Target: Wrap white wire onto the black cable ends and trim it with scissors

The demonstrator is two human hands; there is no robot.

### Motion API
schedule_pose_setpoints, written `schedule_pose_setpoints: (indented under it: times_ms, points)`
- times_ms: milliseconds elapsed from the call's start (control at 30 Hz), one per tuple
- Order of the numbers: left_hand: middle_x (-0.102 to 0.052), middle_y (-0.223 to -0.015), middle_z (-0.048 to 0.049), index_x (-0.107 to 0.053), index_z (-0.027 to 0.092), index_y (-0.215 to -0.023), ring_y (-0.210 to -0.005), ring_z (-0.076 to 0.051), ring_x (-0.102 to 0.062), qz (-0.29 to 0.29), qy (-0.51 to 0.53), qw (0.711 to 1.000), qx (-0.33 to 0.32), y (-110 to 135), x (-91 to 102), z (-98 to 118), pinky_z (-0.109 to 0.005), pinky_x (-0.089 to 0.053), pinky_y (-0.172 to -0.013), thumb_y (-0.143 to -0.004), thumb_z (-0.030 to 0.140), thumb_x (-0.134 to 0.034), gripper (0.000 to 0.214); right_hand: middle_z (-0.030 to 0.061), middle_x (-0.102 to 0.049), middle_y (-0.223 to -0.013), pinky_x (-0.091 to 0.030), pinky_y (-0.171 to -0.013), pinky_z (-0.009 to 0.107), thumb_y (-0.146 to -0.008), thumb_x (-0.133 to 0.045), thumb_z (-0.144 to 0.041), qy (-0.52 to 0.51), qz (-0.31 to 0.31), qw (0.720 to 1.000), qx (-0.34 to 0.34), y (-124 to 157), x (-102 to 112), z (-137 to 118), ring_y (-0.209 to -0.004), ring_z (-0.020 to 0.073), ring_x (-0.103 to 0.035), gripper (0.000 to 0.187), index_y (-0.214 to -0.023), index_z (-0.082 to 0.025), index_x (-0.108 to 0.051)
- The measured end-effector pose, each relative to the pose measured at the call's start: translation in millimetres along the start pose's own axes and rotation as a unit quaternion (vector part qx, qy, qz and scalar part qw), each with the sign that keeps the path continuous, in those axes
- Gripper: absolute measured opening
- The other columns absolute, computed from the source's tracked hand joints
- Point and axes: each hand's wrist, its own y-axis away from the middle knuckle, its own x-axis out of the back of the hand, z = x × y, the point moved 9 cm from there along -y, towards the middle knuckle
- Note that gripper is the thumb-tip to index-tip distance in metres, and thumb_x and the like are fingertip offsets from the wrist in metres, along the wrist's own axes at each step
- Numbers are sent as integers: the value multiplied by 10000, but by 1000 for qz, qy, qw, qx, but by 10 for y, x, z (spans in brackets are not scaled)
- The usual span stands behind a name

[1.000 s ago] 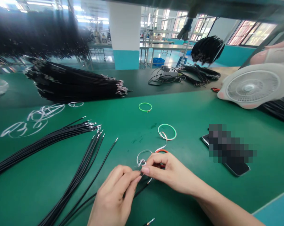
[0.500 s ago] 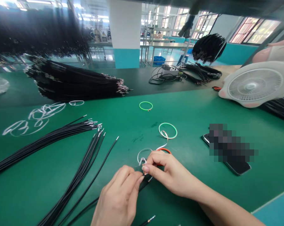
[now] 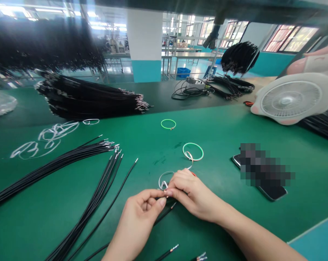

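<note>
On the green table (image 3: 136, 139), a bundle of black cables (image 3: 79, 153) lies leftmost, then looser cables (image 3: 91, 199). The left hand (image 3: 134, 217) has finger and thumb close together; I cannot tell whether its grip has hold of anything. A white strip (image 3: 164, 184) loops just beyond a coppery piece (image 3: 166, 193), pinched in the right hand's (image 3: 192, 194) closed grip. Farther right lies a phone (image 3: 275, 193).

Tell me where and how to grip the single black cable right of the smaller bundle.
I'd pinch the single black cable just behind its bright tip, from the far right side: that end lies apart from the smaller bundle to its left, and the left hand is nearer the camera. It's slender, hence the pinch.
</note>
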Motion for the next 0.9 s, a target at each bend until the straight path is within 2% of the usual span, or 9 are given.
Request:
schedule_pose_setpoints:
  times_ms: [133,200,233,300,400,567,700,800,900]
  points:
    - [-553,-542,31,-743,146,-775,-445,-53,-333,-12,88,995,48,-29,-15,-60,-184,-254,-440,-701,431,-749,294,56,-655,-863,-455,-789,343,-951,-487,-234,5,24,997,-76,40,216,203,-847,193,-586,182,-849,-198,-633]
    - [-502,-503,54,-741,144,-767,-428,-46,-268,-17,100,994,49,-35,-14,-41,-186,-197,-421,-683,444,-762,312,53,-655,-923,-467,-814,346,-849,-603,-126,49,-8,993,-109,79,248,334,-900,203,-589,89,-876,-203,-639]
    - [-481,-493,63,-741,143,-773,-427,-45,-250,-21,103,993,52,-41,-15,-40,-188,-179,-419,-672,449,-769,323,52,-655,-949,-469,-827,347,-787,-648,-75,70,-31,990,-116,95,245,383,-925,209,-588,163,-887,-203,-640]
    - [-459,-491,70,-740,138,-787,-428,-44,-234,-31,104,992,63,-61,-22,-63,-192,-157,-417,-648,465,-782,358,53,-657,-950,-477,-818,337,-719,-671,-11,99,-71,986,-116,112,235,441,-924,210,-593,279,-924,-198,-639]
    - [-458,-514,66,-738,130,-808,-426,-44,-221,-47,104,991,74,-102,-43,-119,-199,-131,-411,-632,507,-777,418,51,-661,-881,-477,-706,280,-760,-609,-9,109,-140,980,-87,107,205,409,-793,177,-606,316,-1030,-172,-634]
    - [-436,-501,74,-739,113,-832,-419,-33,-193,-49,108,990,70,-140,-70,-172,-206,-92,-419,-625,522,-777,459,19,-655,-790,-391,-535,225,-772,-587,-48,114,-229,965,-49,116,277,314,-595,128,-545,575,-1327,-181,-522]
    - [-447,-498,71,-740,120,-812,-432,-31,-174,-41,111,991,65,-137,-75,-167,-204,-91,-432,-612,520,-785,450,51,-657,-971,-452,-661,239,-770,-674,-125,87,-244,965,-28,89,340,263,-797,166,-602,421,-1180,-211,-630]
    - [-387,-483,87,-737,118,-799,-440,-36,-164,-45,104,991,64,-126,-83,-152,-204,-88,-434,-634,508,-776,425,46,-641,-902,-452,-644,246,-751,-759,-298,113,-223,968,9,33,337,179,-779,179,-596,311,-1032,-196,-675]
    - [-370,-501,92,-729,112,-833,-458,-39,-165,-51,94,992,62,-115,-82,-133,-200,-86,-441,-670,489,-760,413,37,-630,-823,-436,-623,248,-822,-684,-432,174,-212,960,61,-6,270,89,-726,172,-587,298,-1010,-200,-691]
